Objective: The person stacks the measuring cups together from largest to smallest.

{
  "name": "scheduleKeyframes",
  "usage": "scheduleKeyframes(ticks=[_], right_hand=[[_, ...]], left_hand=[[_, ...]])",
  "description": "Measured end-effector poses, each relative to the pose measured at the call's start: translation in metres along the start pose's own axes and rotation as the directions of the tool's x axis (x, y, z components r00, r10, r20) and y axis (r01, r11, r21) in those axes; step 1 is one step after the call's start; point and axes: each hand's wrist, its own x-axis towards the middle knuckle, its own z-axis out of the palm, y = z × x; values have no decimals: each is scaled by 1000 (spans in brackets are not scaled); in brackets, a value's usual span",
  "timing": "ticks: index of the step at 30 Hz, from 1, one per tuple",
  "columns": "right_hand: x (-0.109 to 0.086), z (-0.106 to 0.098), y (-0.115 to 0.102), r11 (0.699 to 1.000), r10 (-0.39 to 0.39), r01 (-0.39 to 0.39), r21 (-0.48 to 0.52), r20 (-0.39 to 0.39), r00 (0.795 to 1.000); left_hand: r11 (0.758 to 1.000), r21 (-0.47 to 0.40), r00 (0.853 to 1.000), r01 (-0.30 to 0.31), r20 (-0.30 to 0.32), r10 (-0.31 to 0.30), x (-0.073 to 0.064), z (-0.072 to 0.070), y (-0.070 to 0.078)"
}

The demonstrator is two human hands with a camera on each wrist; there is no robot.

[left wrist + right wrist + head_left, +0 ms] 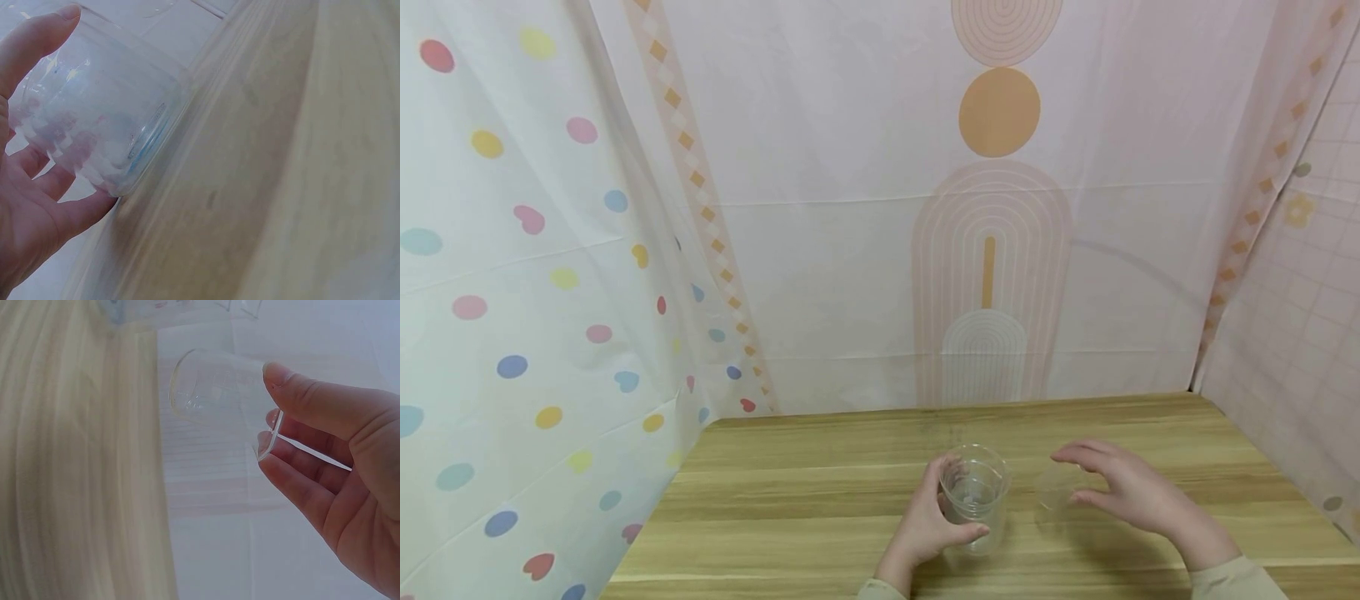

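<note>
My left hand [925, 521] grips a large clear cup [981, 508] with a wide round rim, its thumb across the near side and its fingers round the far left. The cup stands upright, its base [147, 156] down at the wooden surface in the left wrist view. To the right, my right hand [1138, 493] pinches a small clear beaker [219, 387] by its rim, thumb on one side and fingertips on the other. A small spout shows at that rim. The beaker's base points down toward the table, and its glass is barely visible in the head view.
The wood-grain table [805, 492] extends around both hands. Behind it hangs a pale curtain [835, 283] with arches and circles. A dotted curtain [557, 333] borders the left side, and a checked one [1300, 333] the right.
</note>
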Motion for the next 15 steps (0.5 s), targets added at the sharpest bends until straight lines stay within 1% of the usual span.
scheduleKeyframes(ticks=[7, 11, 15], right_hand=[[6, -4, -3, 1000, -11, 10, -18, -24, 1000], [10, -6, -5, 1000, -22, 21, -19, -42, 999], [14, -6, -5, 998, -38, 34, -54, -72, 997]], left_hand=[[1000, 9, 1000, -9, -3, 9, 0, 0, 0], [1000, 6, 1000, 0, -6, 0, 0, 0, 0], [1000, -5, 1000, 3, -12, -3, 0, 1, 2]])
